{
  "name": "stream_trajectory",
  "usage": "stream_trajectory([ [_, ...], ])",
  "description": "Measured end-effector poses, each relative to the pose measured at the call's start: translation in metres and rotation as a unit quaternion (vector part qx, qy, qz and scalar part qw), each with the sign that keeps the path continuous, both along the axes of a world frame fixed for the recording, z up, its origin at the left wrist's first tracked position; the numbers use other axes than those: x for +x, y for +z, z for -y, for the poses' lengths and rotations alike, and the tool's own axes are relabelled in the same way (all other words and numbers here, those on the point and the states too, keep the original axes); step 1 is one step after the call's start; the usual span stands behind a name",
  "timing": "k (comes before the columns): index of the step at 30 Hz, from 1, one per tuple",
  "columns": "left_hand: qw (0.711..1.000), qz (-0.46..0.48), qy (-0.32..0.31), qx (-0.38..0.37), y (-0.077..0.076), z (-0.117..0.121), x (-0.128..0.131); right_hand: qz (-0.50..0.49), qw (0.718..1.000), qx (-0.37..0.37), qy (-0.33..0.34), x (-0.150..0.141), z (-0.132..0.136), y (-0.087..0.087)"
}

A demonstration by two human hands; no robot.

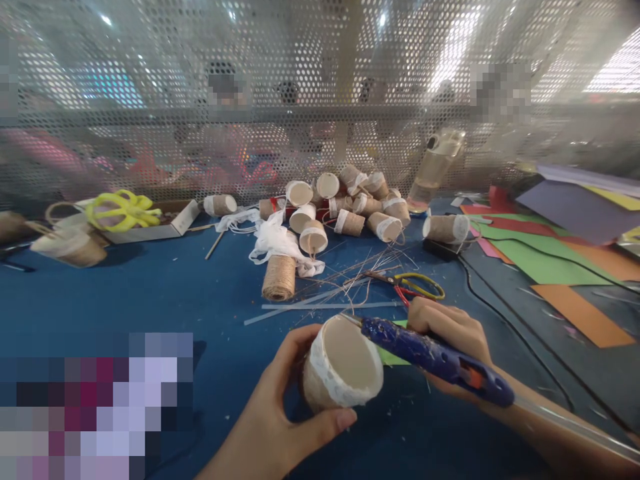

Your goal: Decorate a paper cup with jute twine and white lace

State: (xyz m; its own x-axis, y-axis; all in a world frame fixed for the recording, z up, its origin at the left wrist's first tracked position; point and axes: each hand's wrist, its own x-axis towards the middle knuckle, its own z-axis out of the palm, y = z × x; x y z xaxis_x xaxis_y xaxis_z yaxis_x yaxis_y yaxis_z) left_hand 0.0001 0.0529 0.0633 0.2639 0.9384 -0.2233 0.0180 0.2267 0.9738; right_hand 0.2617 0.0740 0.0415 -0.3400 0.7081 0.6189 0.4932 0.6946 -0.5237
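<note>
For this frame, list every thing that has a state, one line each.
left hand: gripping the cup
twine-wrapped cup: tilted, mouth open, empty, lace at rim
right hand: gripping the glue gun
blue glue gun: nozzle at cup rim
scissors: lying on table
twine spool: upright
finished cups: piled

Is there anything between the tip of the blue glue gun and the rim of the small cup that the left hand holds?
Nothing visible. The glue gun, gripped by the right hand, has its tip right at the lace-trimmed rim of the cup, which the left hand grips from the side. The scissors lie behind, out of the way.
</note>
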Motion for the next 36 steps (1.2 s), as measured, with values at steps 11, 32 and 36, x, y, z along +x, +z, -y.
stream_trajectory([
  [11,0.990,0.094,-0.095,-0.052,0.004,-0.005,-0.008,-0.074,0.982,-0.173,-0.016,-0.008,-0.002,0.010],
  [32,0.977,0.139,-0.146,-0.070,0.005,-0.010,-0.011,-0.100,0.972,-0.206,0.046,-0.008,-0.003,0.010],
  [36,0.979,0.145,-0.127,-0.071,0.003,-0.008,-0.010,-0.096,0.973,-0.205,0.049,-0.007,-0.003,0.010],
])
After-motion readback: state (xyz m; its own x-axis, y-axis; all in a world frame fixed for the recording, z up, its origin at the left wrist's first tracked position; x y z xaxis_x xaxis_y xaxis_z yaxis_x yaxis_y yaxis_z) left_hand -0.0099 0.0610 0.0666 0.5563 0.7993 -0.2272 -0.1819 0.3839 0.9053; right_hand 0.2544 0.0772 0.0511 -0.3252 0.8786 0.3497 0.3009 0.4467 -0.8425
